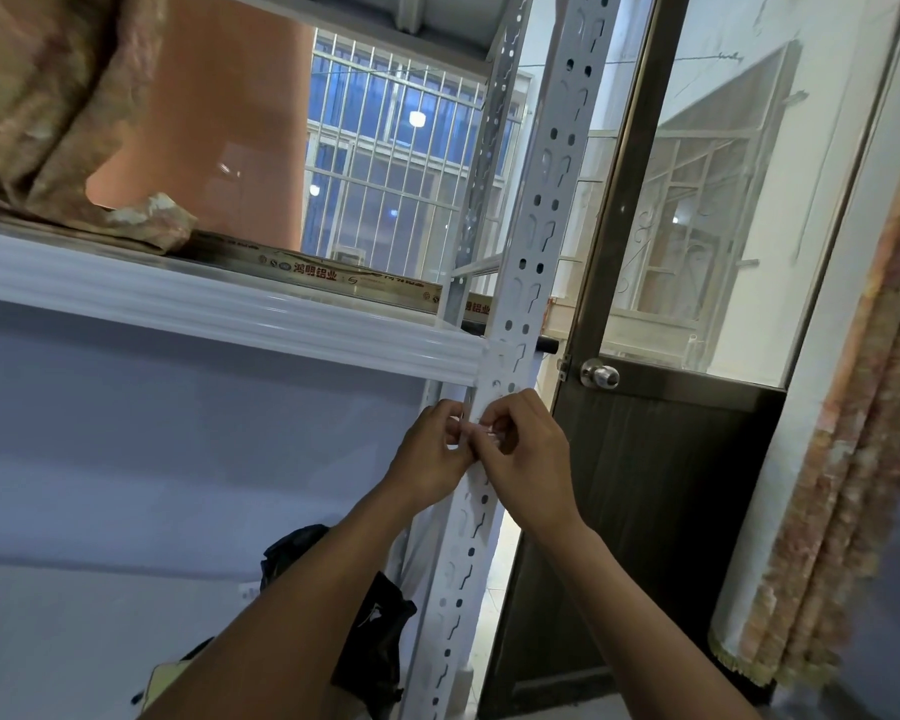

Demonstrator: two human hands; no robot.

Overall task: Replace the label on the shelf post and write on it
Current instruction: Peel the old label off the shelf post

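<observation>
The white perforated shelf post runs up the middle of the view. Both hands meet in front of it just below the shelf beam. My left hand and my right hand pinch a small white label between their fingertips, held against or just in front of the post. Most of the label is hidden by the fingers. I cannot tell whether it sticks to the post.
A white shelf beam joins the post from the left, carrying a long printed carton and crumpled brown fabric. A dark door with a round knob stands right of the post. A black bag lies on the lower shelf.
</observation>
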